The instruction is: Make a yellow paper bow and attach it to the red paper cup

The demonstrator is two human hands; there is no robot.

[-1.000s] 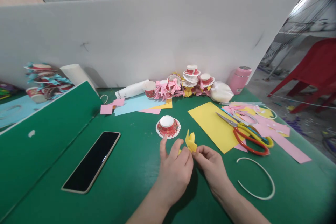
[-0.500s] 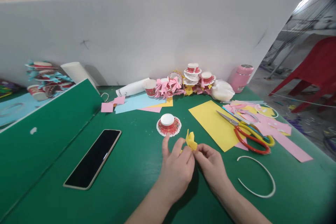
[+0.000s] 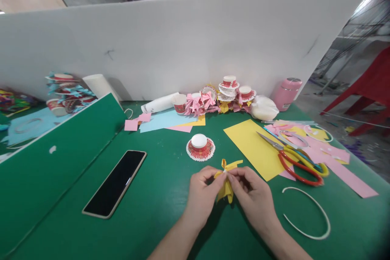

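Note:
A folded yellow paper bow (image 3: 226,191) is pinched at its middle between my two hands, just above the green table. My left hand (image 3: 204,191) grips it from the left with thumb and fingertips. From the right, my right hand (image 3: 254,193) closes on the same middle, where a small whitish bit shows between the fingertips. Beyond my hands stands a small hat made from a red-and-white paper cup (image 3: 200,147), its fringed brim flat on the table. A yellow paper sheet (image 3: 252,146) lies past my right hand.
Red and yellow scissors (image 3: 300,166) lie on pink paper scraps at the right, near a white hoop (image 3: 324,215). A phone (image 3: 115,183) rests at left beside a raised green board (image 3: 70,158). Decorated cup hats (image 3: 229,85) and a pink bottle (image 3: 288,93) line the white partition (image 3: 195,44).
The yellow bow has turned and now hangs down between both hands. My left hand's raised fingers have curled in to pinch its middle. The view has shifted slightly left.

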